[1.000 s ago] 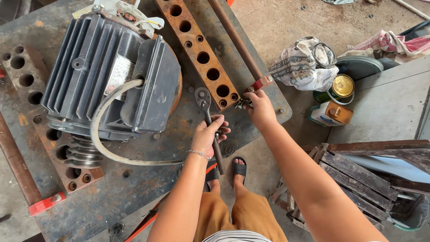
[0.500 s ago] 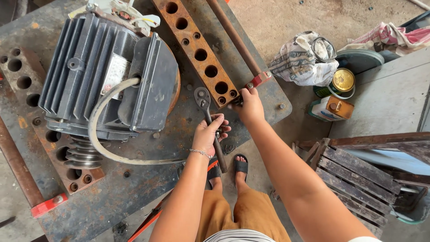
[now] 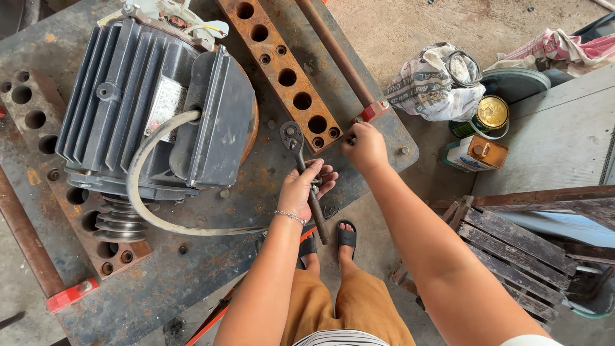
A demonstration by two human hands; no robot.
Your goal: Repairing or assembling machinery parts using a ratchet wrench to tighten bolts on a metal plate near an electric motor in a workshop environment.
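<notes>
Ratchet wrench (image 3: 302, 168) lies slanted near the front edge of a rusty steel desk (image 3: 192, 282), its round head pointing away from the person and its dark handle reaching out past that edge. The left hand (image 3: 301, 189) rests on the handle, fingers (image 3: 323, 176) loosely curled around it, thumb along the shaft. A thin bracelet (image 3: 289, 216) circles that wrist.

The right hand (image 3: 365, 147) sits just to the right, near the desk's front right corner, fingers pressed together in a fist around something small and dark; what it is cannot be told. Just beyond it, a rusty pipe (image 3: 333, 51) with a red end cap runs toward the far edge. Beside the pipe lies a rusty bar with a row of round holes (image 3: 282, 70).

A large grey finned electric motor (image 3: 154, 109) fills the left half of the desk, with a pale rectangular label plate on its side and a cream hose (image 3: 147, 192) looping from it along the desk.

On the ground to the right: a crumpled newspaper bundle (image 3: 429, 83), a round tin with a gold lid (image 3: 492, 112), and a flat rectangular can (image 3: 474, 154), white and blue with an orange top. Weathered wooden slats (image 3: 512, 250) lie nearer the person's sandalled feet (image 3: 346, 237).
</notes>
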